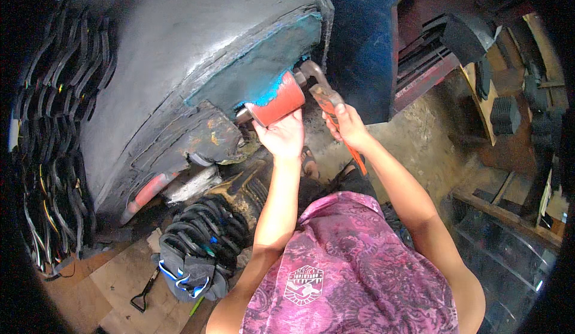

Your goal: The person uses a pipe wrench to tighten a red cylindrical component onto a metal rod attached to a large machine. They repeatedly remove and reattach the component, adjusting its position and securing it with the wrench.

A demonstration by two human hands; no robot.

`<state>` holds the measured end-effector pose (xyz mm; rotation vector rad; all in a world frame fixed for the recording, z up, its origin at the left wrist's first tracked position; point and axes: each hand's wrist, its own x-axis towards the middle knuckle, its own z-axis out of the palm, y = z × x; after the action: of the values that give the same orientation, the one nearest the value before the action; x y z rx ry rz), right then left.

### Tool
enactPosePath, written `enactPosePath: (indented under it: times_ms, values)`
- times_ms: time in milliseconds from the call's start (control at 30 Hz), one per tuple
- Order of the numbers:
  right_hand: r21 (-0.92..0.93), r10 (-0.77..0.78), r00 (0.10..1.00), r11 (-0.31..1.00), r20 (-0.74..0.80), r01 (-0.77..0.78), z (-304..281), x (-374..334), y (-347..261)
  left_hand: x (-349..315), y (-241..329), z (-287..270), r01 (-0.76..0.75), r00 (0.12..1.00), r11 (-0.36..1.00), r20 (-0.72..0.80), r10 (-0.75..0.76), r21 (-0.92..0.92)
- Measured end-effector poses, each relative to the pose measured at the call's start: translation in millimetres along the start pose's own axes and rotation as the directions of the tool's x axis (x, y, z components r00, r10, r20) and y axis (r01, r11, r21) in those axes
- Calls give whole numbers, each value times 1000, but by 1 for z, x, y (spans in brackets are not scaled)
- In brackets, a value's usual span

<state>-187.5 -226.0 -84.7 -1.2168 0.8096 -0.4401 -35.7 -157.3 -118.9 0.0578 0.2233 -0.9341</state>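
A red cylinder point(283, 102), like a roller with metal ends, lies across the edge of a blue-green flat surface point(257, 52), with bright blue material along its upper side. My left hand point(281, 135) cups it from below, its fingers partly hidden behind it. At the cylinder's right end is a bent metal piece point(312, 70). Below that piece my right hand point(348, 124) is closed around a tool with an orange handle point(359, 161) and a worn, orange-and-metal upper part. The tool's exact kind is unclear.
A large grey curved body point(156, 46) fills the upper left. Dark wavy strips point(60, 106) hang in stacks beside it. Stacked black curved pieces point(203, 229) stand below, near a grey cloth point(191, 277). At right are a dark blue panel point(362, 41) and wooden shelving point(503, 208).
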Motion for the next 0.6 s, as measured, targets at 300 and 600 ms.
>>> enactPosePath:
  times_ms: [300,600]
  values:
    - [-136,-91,996,987,1,90,0,34,38,0,14,-2,-19,999,1000,-37,19,4]
    - [-67,124,990,991,73,-120,5,38,36,-6,10,-7,-71,995,980,-55,83,183]
